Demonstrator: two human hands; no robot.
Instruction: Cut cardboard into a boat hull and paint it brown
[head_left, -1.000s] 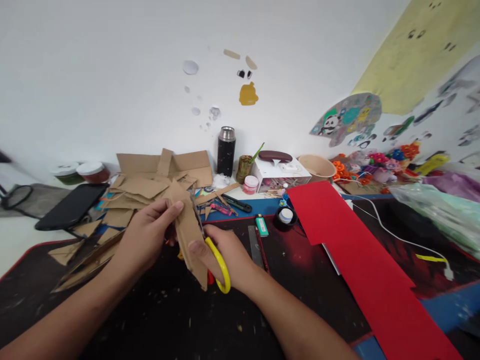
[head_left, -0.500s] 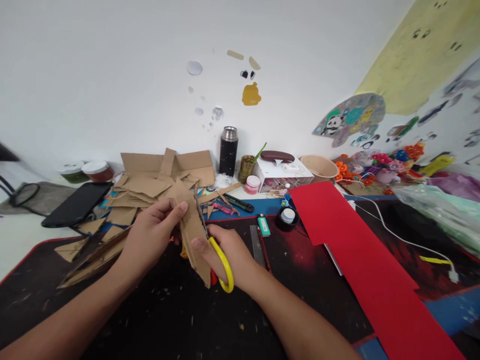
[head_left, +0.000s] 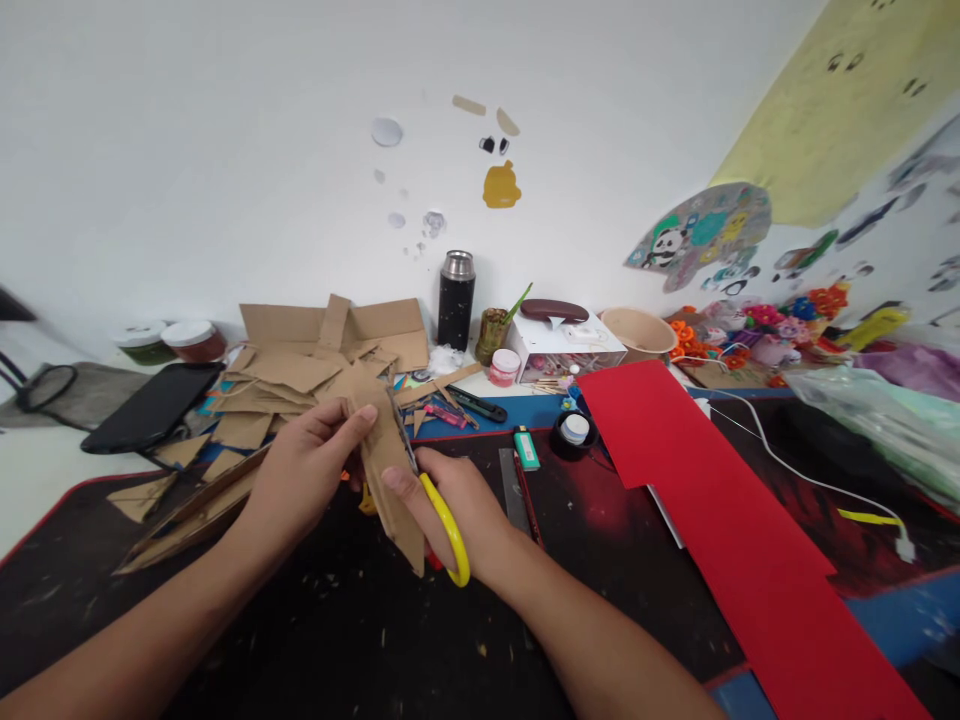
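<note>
Pinched between thumb and fingers of my left hand [head_left: 319, 455] is a long cardboard strip [head_left: 382, 455], tilted with its lower end toward me. My right hand [head_left: 457, 510] is closed on a pair of scissors [head_left: 456, 545] with yellow handle loops. The blades lie along the strip's right edge and are partly hidden behind it. My right thumb rests over the front of the cardboard near its lower part. To the left of my left hand lies a folded cardboard piece [head_left: 191, 515] on the dark mat.
Cardboard scraps [head_left: 285, 370] are heaped at the back left beside a black phone [head_left: 150, 405]. A black flask [head_left: 456, 300] stands by the wall. Right of my hands are a ruler [head_left: 514, 490], a pencil [head_left: 528, 500], a teal lighter [head_left: 526, 448] and large red sheets [head_left: 720, 530].
The scissor handle loop has swung slightly outward to the right with my right thumb. My left hand keeps the cardboard strip in nearly the same place.
</note>
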